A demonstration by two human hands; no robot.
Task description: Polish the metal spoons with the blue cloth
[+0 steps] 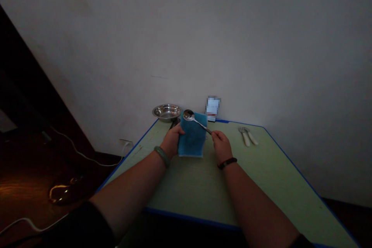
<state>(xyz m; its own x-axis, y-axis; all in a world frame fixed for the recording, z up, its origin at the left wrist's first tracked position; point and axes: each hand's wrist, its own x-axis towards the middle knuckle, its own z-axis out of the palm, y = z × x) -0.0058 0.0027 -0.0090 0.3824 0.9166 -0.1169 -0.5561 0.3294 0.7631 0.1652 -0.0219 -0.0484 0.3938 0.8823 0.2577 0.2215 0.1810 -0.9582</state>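
Note:
My left hand (173,140) grips a blue cloth (192,139) by its left edge, thumb on the front, holding it up above the table. In my right hand (221,145) is the handle end of a metal spoon (200,124), pinched between the fingers. The spoon slants up to the left, and its bowl lies in front of the cloth's upper part; whether they touch I cannot tell. Just behind my left hand stands a shiny metal bowl (167,118) at the table's far left corner. A dark object beside that bowl is partly hidden by my hand and the cloth.
The pale green table (197,193) has blue edging and meets the wall at the back. A phone (213,107) with a lit screen leans there. Two small utensils with cream handles (249,136) lie at the right. A white cable (87,159) runs to a wall socket at the left.

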